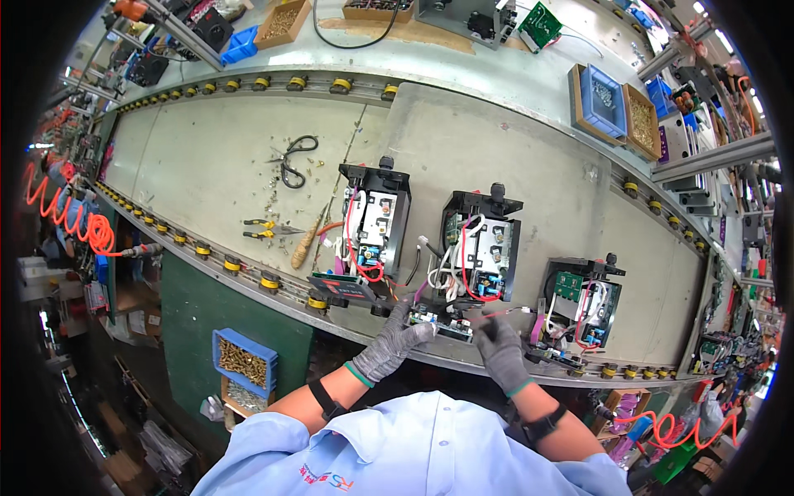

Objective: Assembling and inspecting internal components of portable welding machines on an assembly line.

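- Middle open black box (480, 248) sits on the grey table (207, 157), wires loose; its small board (437, 318) lies at the near edge.
- Left hand (393, 343) presses spread fingers on that board.
- Right hand (499, 343) pinches a red wire (506, 313); wiring looks unfinished.
- Boxes left (374, 223) and right (583, 302) also lie open.

Black-handled scissors (292, 160) are seen on the grey conveyor bench (207, 149), with yellow-handled pliers (263, 229) and a wooden-handled tool (305, 243) nearby among scattered screws. A blue bin of brass screws (245, 361) is mounted below; blue and wooden trays (619, 106) are set beyond.
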Tool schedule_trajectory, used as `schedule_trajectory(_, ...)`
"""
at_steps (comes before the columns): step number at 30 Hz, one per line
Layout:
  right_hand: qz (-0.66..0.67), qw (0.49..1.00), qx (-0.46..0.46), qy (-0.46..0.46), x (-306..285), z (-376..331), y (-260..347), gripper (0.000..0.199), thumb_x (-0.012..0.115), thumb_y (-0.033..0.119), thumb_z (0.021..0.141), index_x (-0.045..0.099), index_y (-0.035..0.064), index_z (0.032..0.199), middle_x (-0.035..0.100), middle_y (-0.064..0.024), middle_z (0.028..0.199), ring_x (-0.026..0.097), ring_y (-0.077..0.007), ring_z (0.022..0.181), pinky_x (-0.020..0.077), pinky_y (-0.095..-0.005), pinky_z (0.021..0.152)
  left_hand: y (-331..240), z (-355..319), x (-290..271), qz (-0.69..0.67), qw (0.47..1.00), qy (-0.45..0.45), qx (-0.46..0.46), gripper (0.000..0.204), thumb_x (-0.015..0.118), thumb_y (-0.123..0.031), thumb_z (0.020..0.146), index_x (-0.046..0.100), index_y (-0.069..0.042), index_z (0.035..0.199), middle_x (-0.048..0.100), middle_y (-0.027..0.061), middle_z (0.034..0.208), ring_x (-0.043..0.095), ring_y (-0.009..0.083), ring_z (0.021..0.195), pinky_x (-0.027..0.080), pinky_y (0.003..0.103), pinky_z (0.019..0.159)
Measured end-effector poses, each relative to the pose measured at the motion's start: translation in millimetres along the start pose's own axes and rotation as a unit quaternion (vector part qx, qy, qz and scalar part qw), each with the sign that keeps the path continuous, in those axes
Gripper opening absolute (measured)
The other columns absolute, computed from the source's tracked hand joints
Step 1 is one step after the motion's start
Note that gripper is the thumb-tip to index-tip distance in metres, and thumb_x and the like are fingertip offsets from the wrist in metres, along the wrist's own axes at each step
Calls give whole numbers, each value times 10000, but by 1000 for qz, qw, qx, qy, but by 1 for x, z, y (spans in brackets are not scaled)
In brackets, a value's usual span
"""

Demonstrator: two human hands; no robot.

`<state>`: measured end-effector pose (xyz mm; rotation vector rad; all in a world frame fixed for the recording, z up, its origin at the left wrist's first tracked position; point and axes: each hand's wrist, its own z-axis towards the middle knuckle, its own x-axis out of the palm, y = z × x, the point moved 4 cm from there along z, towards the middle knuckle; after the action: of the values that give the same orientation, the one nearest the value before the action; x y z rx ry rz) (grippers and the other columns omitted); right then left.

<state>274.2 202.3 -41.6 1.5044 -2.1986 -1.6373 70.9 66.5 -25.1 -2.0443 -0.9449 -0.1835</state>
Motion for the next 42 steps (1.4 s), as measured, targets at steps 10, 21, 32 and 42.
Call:
schedule_trajectory(10,-132,987,-14,-91,21,47,-27,308,750,-49,833,641,20,1112,680,-122,957,648,-243,885,511,-397,801,-15,3,8,71,996,31,38,778,764,-468,932,419,-196,1574,569,-40,871,538,66,686,460,250,585)
schedule_trajectory(21,341,891,258,154,-2,35,-62,147,666,222,886,602,117,965,549,-18,691,507,-184,475,404,-321,424,50,52,-22,60,998,9,-8,1115,887,-507,740,319,-128,1621,610,54,1124,603,137,856,529,298,585)
schedule_trajectory(32,540,758,282,233,-25,-11,34,273,680,283,1018,632,97,1211,598,-2,890,539,-152,709,464,-310,603,12,26,-13,58,997,38,-15,996,839,-321,862,268,-122,1655,593,42,1149,581,118,928,538,296,768)
schedule_trajectory(42,486,825,210,199,-18,-5,24,284,705,338,1023,701,61,1084,609,4,818,556,-102,666,468,-277,591,-3,17,-10,82,996,30,-1,891,805,-367,880,365,-149,1624,609,13,1020,600,98,812,522,271,687)
